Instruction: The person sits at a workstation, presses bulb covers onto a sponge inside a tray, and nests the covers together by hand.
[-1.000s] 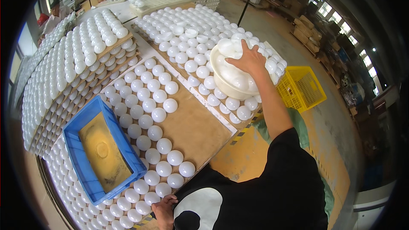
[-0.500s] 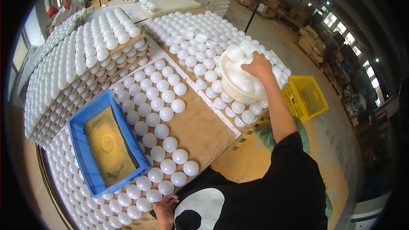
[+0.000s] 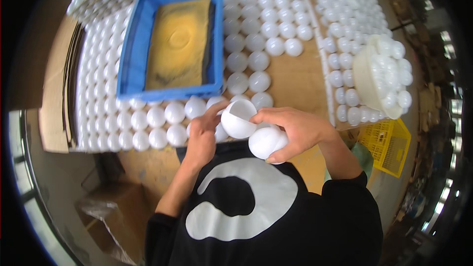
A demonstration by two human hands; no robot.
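In front of my chest, both hands are at two white hollow bulb covers. One bulb cover point(image 3: 238, 121) has its round opening facing up; the fingers of my left hand point(image 3: 201, 137) grip its left side. My right hand point(image 3: 301, 129) holds a second bulb cover point(image 3: 266, 143), rounded side showing, with the thumb beneath it. Fingers of that same hand also reach the rim of the first cover. Just beyond my hands, rows of similar covers stand on a brown board point(image 3: 295, 80). The left fingertips are partly hidden behind the first cover.
A blue bin point(image 3: 123, 64) with a yellowish, dusty pad point(image 3: 178, 44) inside rests on the covers at left. At right, a cream tub point(image 3: 363, 71) is heaped with covers. A yellow crate point(image 3: 391, 148) sits lower right, and a cardboard box point(image 3: 116, 216) lower left.
My right hand has come back from the cream tub to my chest, now with a bulb cover. My left hand has risen from the board's near edge to a cover. The view has turned downward.
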